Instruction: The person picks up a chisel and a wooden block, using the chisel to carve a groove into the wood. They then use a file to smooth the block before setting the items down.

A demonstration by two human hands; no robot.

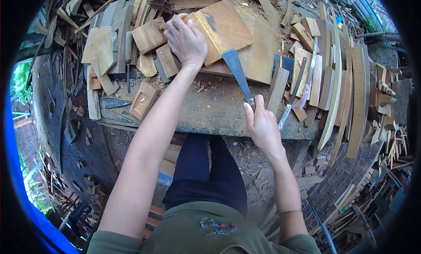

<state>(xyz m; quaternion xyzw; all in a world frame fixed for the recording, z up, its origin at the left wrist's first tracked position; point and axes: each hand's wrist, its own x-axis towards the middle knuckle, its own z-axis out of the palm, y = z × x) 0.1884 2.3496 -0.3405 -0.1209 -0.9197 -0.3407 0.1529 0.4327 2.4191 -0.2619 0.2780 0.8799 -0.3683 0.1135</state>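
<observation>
My left hand [187, 42] presses on the left end of a squarish wooden block [230, 26], its fingers bent over the edge. A pale, rough cut strip [209, 32] runs along that end of the block. In my right hand [265, 127] is a wide chisel [237, 70], gripped by its handle, which the fingers mostly hide. The flared blade points up and left, and its broad edge meets the near corner of the block at the end of the strip. Beneath the block lies a larger flat board [262, 56].
The worn workbench [197, 109] carries wood shavings and a hollowed block [145, 100]. Several offcuts and a narrow handled tool [128, 56] lie left. To the right are long wooden strips [357, 92], a curved blade with a wrapped handle [286, 116] and a saw-like blade [312, 65].
</observation>
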